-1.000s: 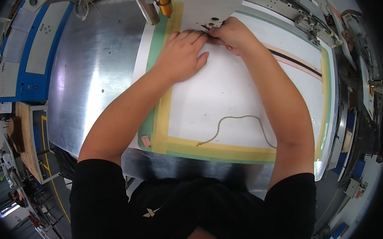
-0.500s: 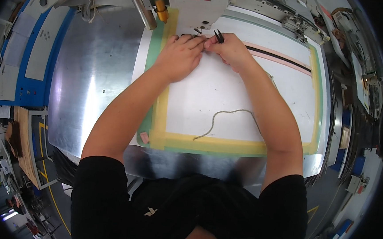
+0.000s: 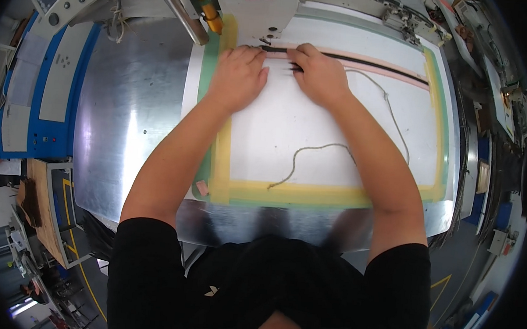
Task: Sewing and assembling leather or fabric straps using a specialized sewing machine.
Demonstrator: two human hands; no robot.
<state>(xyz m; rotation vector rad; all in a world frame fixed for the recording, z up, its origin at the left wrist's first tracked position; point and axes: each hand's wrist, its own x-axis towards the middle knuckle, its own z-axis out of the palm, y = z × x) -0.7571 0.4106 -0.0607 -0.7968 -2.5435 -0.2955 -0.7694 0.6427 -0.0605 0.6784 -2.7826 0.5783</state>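
- A broad metal table (image 3: pixel 110 129) carries a white sheet (image 3: pixel 266 128) edged with yellow and green tape; the hands work near its far side, just before the white machine head (image 3: pixel 252 17).
- The left hand (image 3: pixel 239 80) lies palm down, fingertips at the near-left end of the strip; whether it pinches or only presses cannot be told.
- The right hand (image 3: pixel 320 77) has moved off from the left one. It is curled round a dark pointed tool, its fingertips at the strip.
- The black strip (image 3: pixel 277 49) lies along a pink band (image 3: pixel 280 56), running rightward from the left fingertips. A stretch now shows between the hands, so it seems to be held down at two places.
- The thin cord (image 3: pixel 386 96) shows more of its length to the right of the right forearm.
- The pointed tool (image 3: pixel 295 68), tips upward half a second ago, now points left.
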